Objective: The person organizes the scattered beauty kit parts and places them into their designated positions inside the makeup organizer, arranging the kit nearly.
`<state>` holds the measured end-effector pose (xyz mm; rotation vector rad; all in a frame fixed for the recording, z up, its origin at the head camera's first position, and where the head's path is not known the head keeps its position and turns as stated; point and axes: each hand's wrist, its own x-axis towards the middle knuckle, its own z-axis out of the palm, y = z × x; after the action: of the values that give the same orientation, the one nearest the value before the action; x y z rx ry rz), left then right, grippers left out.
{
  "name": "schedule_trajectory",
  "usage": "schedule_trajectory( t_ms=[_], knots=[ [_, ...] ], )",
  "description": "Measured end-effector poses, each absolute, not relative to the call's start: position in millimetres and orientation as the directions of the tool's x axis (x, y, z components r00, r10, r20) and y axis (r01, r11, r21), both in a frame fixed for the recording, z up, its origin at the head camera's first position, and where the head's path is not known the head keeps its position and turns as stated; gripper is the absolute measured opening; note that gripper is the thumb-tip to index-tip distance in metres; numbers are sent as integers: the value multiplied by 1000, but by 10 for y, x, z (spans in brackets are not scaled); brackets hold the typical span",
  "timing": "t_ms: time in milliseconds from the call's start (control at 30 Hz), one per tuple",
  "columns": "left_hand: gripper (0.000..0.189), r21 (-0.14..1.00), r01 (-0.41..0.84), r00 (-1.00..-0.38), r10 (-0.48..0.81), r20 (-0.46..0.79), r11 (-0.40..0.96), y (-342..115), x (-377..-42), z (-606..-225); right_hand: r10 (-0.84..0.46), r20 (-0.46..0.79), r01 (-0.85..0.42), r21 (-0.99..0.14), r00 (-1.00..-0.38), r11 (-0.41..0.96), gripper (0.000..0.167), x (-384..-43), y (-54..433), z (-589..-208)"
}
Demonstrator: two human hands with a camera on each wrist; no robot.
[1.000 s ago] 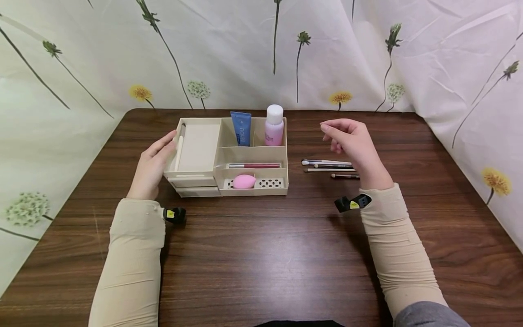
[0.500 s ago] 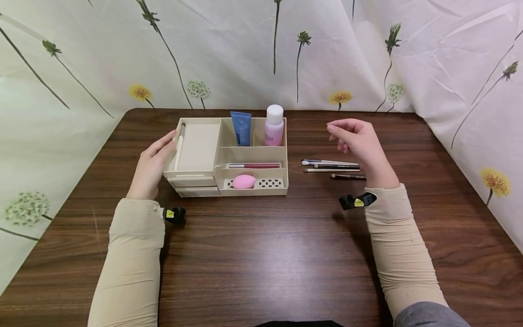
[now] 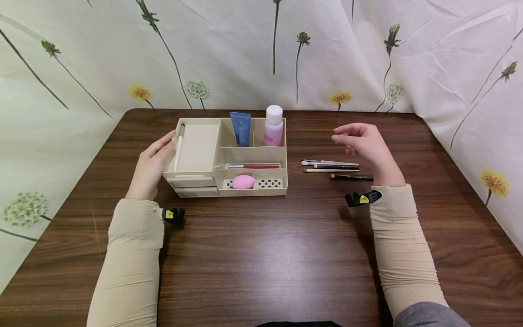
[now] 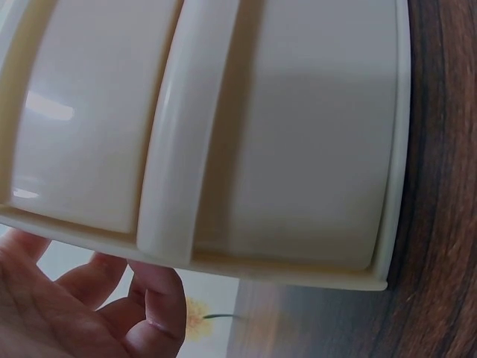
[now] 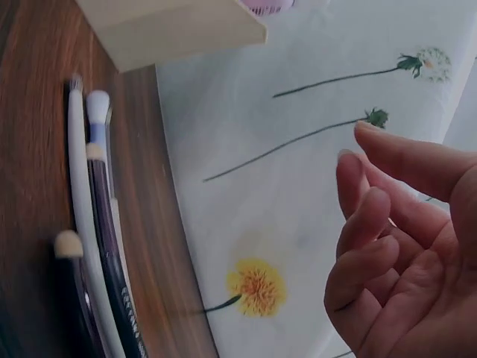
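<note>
A cream desktop organizer stands left of centre, its drawer fronts filling the left wrist view. My left hand rests on its left side, fingers fairly straight along the wall. One light-handled makeup brush lies in the top left tray, close to those fingers. My right hand hovers over the table with loosely bent fingers and holds nothing. Just below it in the head view are several makeup brushes, whose tips show in the right wrist view.
The organizer's compartments hold a blue squeeze tube, a pink bottle with a white cap, a slim dark-red tube and a pink makeup sponge. Behind the brown table hangs a flowered white cloth.
My right hand has drifted to the right and slightly toward me, uncovering more of the brush handles. The left hand has kept its place at the organizer.
</note>
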<state>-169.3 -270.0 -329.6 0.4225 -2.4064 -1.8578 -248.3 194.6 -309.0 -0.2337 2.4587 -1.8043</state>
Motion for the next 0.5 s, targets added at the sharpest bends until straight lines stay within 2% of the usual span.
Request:
schedule_trajectory(
  t_ms=[133,300,500],
  knots=[
    [50,957,-175,-959,-260,-113,230,-2703,-1692,-3295,-199,-6,-60,-944,-980,324,17,-2510,2006,-3127],
    [50,960,-173,-959,-261,-113,220,-2705,-1698,-3296,-207,-39,-45,-921,-978,386,11,-2539,2035,-3173],
    [49,960,-171,-959,-262,-111,220,-2699,-1698,-3297,-239,-108,-21,-877,-965,480,37,-2591,2042,-3242]
  ],
)
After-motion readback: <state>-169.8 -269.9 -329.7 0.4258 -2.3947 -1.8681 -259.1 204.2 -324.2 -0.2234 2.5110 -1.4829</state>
